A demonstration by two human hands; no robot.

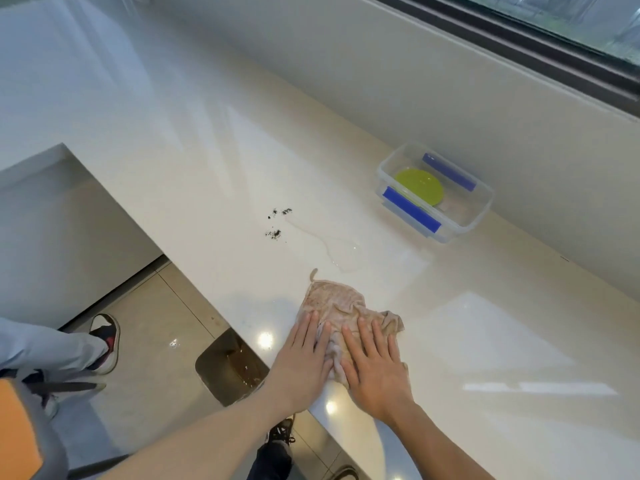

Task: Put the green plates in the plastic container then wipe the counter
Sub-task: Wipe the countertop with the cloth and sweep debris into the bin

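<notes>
A beige cloth (337,301) lies on the white counter (194,161) near its front edge. My left hand (301,362) and my right hand (375,367) both press flat on the cloth's near part, fingers spread, side by side. Beyond the cloth sit a small water puddle (341,249) and dark crumbs (277,221). At the back right, against the wall, stands a clear plastic container (479,223) with blue clips, and green plates (420,187) lie inside it.
The counter's front edge runs diagonally from upper left to lower right, with tiled floor (156,327) below it. Another person's leg and shoe (105,341) are at the left. A window frame (519,39) runs above the back wall.
</notes>
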